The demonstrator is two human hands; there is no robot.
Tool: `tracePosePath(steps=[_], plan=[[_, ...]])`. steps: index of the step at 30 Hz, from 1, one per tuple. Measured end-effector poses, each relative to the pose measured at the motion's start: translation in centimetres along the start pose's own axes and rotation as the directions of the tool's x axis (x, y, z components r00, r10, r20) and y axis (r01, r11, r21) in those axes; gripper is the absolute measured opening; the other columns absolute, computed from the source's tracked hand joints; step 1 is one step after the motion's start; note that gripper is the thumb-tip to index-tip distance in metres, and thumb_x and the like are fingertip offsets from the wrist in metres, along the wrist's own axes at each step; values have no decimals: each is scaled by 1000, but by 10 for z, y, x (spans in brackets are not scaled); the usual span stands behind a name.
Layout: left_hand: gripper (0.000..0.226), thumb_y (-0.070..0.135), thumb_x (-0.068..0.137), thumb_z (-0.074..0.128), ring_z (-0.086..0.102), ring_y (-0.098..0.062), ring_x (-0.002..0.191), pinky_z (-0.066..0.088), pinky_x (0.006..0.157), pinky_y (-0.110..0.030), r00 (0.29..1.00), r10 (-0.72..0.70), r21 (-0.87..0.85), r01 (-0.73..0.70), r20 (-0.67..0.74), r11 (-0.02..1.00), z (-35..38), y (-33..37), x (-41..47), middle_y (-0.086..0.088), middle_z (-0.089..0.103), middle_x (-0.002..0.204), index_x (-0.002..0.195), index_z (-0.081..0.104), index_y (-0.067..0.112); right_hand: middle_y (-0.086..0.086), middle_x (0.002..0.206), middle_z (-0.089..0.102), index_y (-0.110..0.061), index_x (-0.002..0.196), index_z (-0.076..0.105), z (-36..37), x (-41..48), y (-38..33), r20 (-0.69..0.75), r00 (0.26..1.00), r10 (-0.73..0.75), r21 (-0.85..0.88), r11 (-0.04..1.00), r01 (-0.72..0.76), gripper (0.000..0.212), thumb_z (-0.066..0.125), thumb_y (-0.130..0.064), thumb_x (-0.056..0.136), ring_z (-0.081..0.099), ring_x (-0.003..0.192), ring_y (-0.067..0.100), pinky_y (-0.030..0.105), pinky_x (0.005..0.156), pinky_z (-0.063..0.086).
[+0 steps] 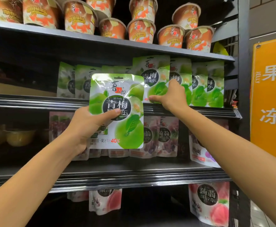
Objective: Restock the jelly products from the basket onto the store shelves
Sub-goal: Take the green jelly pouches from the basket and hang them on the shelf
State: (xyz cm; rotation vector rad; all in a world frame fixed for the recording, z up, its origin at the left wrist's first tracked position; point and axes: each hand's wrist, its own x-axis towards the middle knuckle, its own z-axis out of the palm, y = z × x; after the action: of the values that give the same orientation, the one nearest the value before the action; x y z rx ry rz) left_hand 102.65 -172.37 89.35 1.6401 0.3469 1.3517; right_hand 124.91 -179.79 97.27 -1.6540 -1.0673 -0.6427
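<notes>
A dark metal shelving unit (243,79) fills the view, four tiers of it showing. An orange hanging sign (270,99) printed "JELLY" hangs just beside its right upright. On the top tier stand orange jelly cups (141,31), some stacked on others. The tier below carries a row of green pouches (199,84), upright and overlapping, crowded toward the right end. Under that stand purple grape pouches (166,136), with dim yellow tubs (19,136) to their left in shadow. The lowest tier in view holds pink peach pouches (209,203). In front of the shelves, between the green and purple tiers, a green plum jelly pouch (125,128) is held upright in the air, facing the camera and clear of the shelf. The left hand (85,126) grips it at its lower left edge, the thumb laid across the front label and the fingers curled behind. The right hand (173,95) reaches to the green row and pinches the front pouch (152,76) standing there, thumb pressed on its lower face and fingers tucked behind its right edge.
</notes>
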Motion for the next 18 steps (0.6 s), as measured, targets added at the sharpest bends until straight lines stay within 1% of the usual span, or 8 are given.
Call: tracePosePath(steps=[4,6,9,11,13,14,16,18], plan=[[28,40,53,84,75,-12,71,57,60,-26,1000,0,18,0,5,1000,-2,1,2,1,78,84,78,79,28,-3,70,43,-9,81,42,2,0,3,-17,1000,-10,-19,1000,9,55,83,-44,72,38,59,8,21,45,26],[28,41,52,84,74,-11,71,56,63,-27,1000,-1,34,1,6,999,-2,1,2,2,78,84,78,79,32,-4,71,41,-6,90,46,1,0,7,-39,999,-13,11,1000,13,52,81,-42,77,36,59,6,18,42,25],[35,41,53,85,74,-10,72,55,59,-23,1000,-4,44,5,-9,999,-1,1,6,3,78,84,82,78,23,4,101,53,-1,119,46,-3,-3,15,-73,996,-44,79,996,50,59,80,-32,81,48,86,16,20,67,37],[35,39,59,86,75,-12,76,57,65,-26,1000,-7,52,8,-10,999,2,3,9,3,78,86,88,77,20,7,112,52,-6,119,50,-8,-11,12,-151,983,-107,65,991,118,48,75,-30,86,48,99,18,24,81,38],[35,38,61,85,75,-10,74,57,64,-26,1000,-6,43,6,-1,999,7,8,13,2,78,85,89,77,18,2,101,57,-10,109,59,-14,-22,5,-175,970,-169,118,974,191,31,67,-33,91,53,90,13,21,78,41],[34,37,62,85,74,-8,72,57,62,-24,1000,-2,42,2,0,999,10,11,15,3,78,84,88,76,18,3,92,62,-10,102,62,-16,-27,1,-100,980,-171,228,955,190,29,63,-37,94,56,81,10,21,73,43],[29,34,67,85,73,-6,67,56,57,-22,1000,22,54,-22,0,998,17,18,19,5,78,79,88,74,16,17,85,67,1,103,66,-18,-39,-10,205,968,-148,502,864,25,51,57,-49,94,60,73,14,26,68,48],[27,32,72,84,72,-7,62,54,49,-19,999,50,66,-49,-9,997,23,25,23,5,77,74,88,73,14,16,94,68,4,120,60,-17,-45,-18,395,910,-122,537,835,-122,63,66,-50,88,64,86,18,32,77,52]])
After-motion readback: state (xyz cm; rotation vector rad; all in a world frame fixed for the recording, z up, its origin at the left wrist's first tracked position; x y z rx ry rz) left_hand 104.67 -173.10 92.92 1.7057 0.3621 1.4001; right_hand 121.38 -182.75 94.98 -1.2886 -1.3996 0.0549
